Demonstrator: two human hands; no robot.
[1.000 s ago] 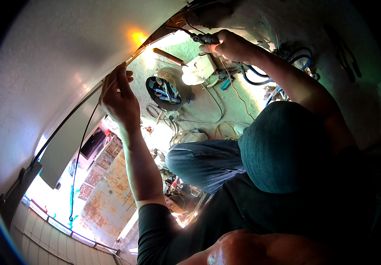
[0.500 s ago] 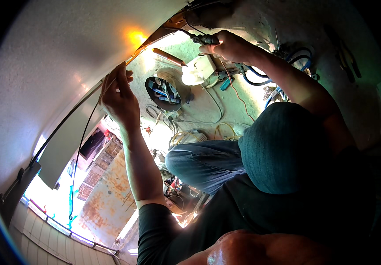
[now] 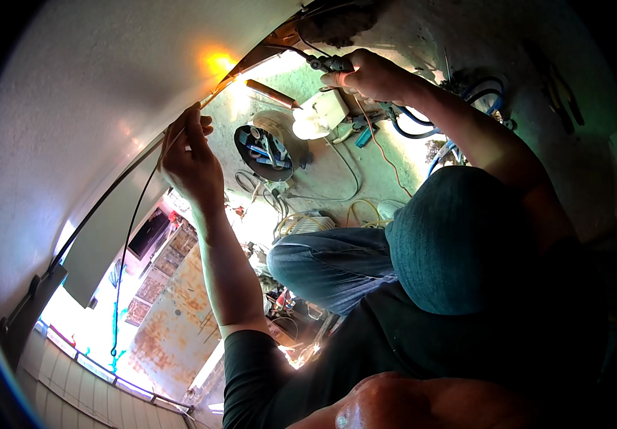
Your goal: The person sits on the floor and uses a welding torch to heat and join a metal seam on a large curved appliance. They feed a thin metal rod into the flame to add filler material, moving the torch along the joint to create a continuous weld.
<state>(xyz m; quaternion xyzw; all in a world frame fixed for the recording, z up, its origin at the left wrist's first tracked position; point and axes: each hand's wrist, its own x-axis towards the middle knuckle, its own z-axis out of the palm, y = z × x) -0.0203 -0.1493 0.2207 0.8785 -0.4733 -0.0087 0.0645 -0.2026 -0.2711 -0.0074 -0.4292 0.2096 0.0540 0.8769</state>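
Shifts the left hand [image 3: 190, 146] slightly leftward since a second ago — pinches a thin rod [image 3: 131, 229] by the pale panel [image 3: 80, 107], below the orange glow [image 3: 219, 62]. Grips a torch handle [image 3: 328, 63] in the right hand [image 3: 371, 74].

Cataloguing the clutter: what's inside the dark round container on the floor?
Inside the container, blue and whitish pieces lie jumbled, including a long pale one. What lies beneath them is covered; exact kinds can't be told.

The pale floor [image 3: 328, 171] carries a round container [image 3: 291, 139], a white block [image 3: 335, 105] and grey cable [image 3: 357, 175].
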